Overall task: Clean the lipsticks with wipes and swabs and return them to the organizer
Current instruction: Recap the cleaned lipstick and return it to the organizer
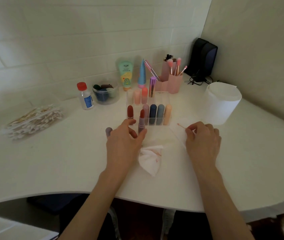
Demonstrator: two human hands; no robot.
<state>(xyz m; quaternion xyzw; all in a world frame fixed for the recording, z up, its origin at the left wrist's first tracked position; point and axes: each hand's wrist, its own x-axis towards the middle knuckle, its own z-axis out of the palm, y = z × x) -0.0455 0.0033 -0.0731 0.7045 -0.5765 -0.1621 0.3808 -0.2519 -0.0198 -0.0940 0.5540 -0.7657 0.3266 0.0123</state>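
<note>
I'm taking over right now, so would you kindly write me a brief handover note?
Left hand grips the open lipstick standing in front of the organizer; a cap stands left of that hand.
Right hand pinches a swab, its tip pink.
Done: a stained wipe lies between the hands; other lipsticks sit capped in the organizer.
Left: finish swabbing, cap it, slot it back. Whether the others are clean cannot be told.
</note>
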